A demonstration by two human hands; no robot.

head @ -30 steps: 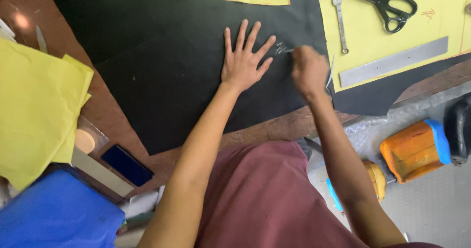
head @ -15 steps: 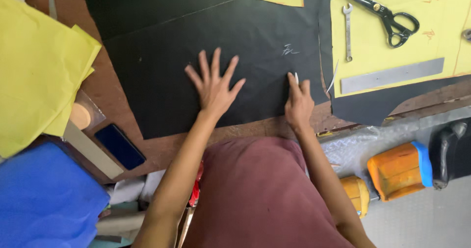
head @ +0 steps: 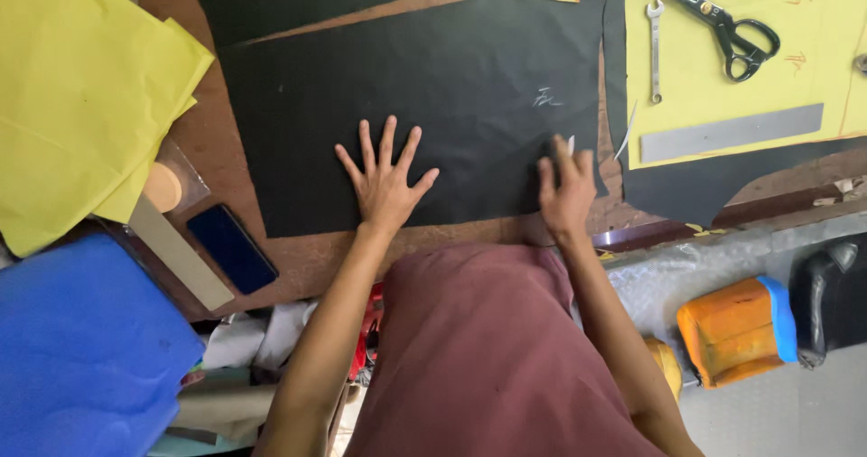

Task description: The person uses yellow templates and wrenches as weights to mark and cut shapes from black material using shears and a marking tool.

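flat now on the black sheet, left hand with fingers spread wide, pressing near the lower edge. right hand at the sheet's lower right corner, fingers half curled round a thin white sliver, probably chalk; grip not fully clear. sheet stretched left to right, mostly toward 12 o'clock from both hands, right hand nearer the small white mark. off at 2 o'clock: yellow paper bearing black scissors, small wrench, grey metal ruler. at 9 o'clock: dark phone, more yellow sheets. at 4 o'clock: orange and blue container.
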